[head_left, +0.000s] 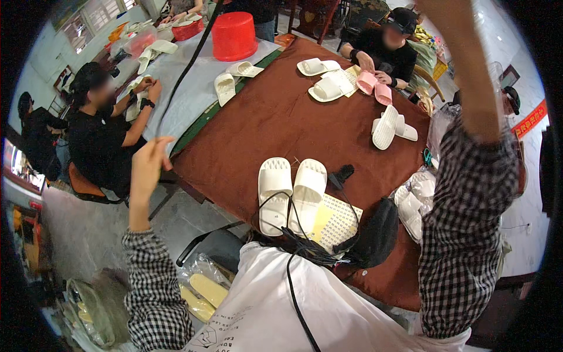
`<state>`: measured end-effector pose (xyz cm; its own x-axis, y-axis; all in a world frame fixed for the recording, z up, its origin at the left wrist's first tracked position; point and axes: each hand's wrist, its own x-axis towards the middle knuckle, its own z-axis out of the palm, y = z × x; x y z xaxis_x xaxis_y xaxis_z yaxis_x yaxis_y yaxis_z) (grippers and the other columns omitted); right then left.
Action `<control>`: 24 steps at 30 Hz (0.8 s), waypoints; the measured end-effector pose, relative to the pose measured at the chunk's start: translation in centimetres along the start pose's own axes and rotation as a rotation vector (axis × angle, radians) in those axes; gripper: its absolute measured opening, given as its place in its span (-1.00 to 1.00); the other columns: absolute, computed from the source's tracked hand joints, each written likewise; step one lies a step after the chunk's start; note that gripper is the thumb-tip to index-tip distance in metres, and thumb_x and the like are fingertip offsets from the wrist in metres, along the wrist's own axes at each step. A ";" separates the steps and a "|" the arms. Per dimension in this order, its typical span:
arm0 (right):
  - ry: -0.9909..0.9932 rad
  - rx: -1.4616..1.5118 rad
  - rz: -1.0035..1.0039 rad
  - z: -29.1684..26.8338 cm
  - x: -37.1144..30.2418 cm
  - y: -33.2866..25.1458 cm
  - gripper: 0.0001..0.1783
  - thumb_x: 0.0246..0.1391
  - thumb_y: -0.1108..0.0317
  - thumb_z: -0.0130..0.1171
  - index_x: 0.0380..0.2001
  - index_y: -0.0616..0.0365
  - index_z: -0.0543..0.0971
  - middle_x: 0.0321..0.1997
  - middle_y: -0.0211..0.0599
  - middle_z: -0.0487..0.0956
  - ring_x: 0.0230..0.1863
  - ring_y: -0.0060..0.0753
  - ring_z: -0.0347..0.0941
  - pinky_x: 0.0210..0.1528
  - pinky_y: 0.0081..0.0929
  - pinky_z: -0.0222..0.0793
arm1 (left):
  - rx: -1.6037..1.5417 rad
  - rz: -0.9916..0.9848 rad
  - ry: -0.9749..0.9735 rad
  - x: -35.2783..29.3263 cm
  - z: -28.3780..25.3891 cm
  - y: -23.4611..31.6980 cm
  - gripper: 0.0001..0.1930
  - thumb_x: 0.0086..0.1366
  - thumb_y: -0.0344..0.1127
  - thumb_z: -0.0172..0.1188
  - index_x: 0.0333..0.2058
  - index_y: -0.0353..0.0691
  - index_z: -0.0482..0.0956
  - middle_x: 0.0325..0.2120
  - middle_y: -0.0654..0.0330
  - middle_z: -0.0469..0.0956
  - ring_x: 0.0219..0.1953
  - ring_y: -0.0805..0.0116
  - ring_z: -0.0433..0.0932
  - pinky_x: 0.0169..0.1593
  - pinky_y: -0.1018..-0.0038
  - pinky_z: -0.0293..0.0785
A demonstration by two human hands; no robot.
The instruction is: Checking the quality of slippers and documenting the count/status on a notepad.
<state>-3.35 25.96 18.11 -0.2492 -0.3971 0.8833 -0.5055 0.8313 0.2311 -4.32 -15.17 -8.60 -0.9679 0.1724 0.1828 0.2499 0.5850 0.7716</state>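
The left hand (151,161) is raised near a black cord (205,36); white slippers (275,179) (pink ones (366,83) beyond) dot the brown counter (234,149).

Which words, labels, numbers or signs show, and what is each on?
Red banner: a line of characters, not copied here.
White garment: dark lettering, partly unclear, not copied.
Yellow-and-white sheet: rows of tiny print, too small to read.
Near left slipper: a faint mark, too small to read.

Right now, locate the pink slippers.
In the head view's upper right, the pink slippers are at a co-worker's hands, just right of white slippers.
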 end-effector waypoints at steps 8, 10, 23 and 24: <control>-0.170 0.709 0.073 9.9 -9.1 -12.9 -0.63 -0.32 0.68 0.16 -0.30 0.26 0.43 -0.24 -0.13 0.44 -0.15 0.00 0.44 -0.14 -0.27 0.40 | 0.296 -0.177 0.094 -6.7 0.2 -10.9 -0.55 0.37 -0.27 0.14 0.17 -0.34 0.43 -0.11 -0.01 0.55 -0.13 0.17 0.55 -0.08 0.34 0.47; -0.291 0.801 0.216 10.6 -10.3 -13.8 -0.63 -0.25 0.61 0.17 -0.26 0.25 0.39 -0.24 -0.01 0.38 -0.17 0.19 0.42 -0.13 -0.10 0.41 | 0.336 -0.095 0.290 -7.8 3.3 -9.4 -0.47 0.35 -0.38 0.13 0.27 -0.31 0.30 0.12 -0.09 0.42 0.08 -0.02 0.43 0.13 0.23 0.36; -0.387 0.418 0.360 9.2 -13.7 -16.1 -0.64 -0.21 0.50 0.23 -0.27 0.20 0.38 -0.28 -0.13 0.36 -0.33 0.02 0.46 -0.36 -0.20 0.44 | -0.798 0.215 0.067 -7.0 16.5 11.4 -0.65 0.40 -0.52 -0.01 0.14 -0.45 0.38 0.11 -0.03 0.40 0.11 0.21 0.48 0.18 0.33 0.39; -0.387 0.370 0.369 8.8 -13.8 -15.8 -0.64 -0.21 0.50 0.23 -0.28 0.20 0.38 -0.28 -0.14 0.36 -0.33 0.00 0.46 -0.37 -0.20 0.44 | -0.802 0.218 0.069 -6.6 16.7 11.5 -0.65 0.40 -0.52 -0.01 0.14 -0.45 0.38 0.11 -0.03 0.40 0.11 0.21 0.48 0.18 0.33 0.39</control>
<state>0.85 14.85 -1.27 -0.7055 -0.2799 0.6511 -0.5636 0.7786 -0.2759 5.41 3.60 -11.09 -0.9057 0.1528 0.3954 0.3631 -0.2020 0.9096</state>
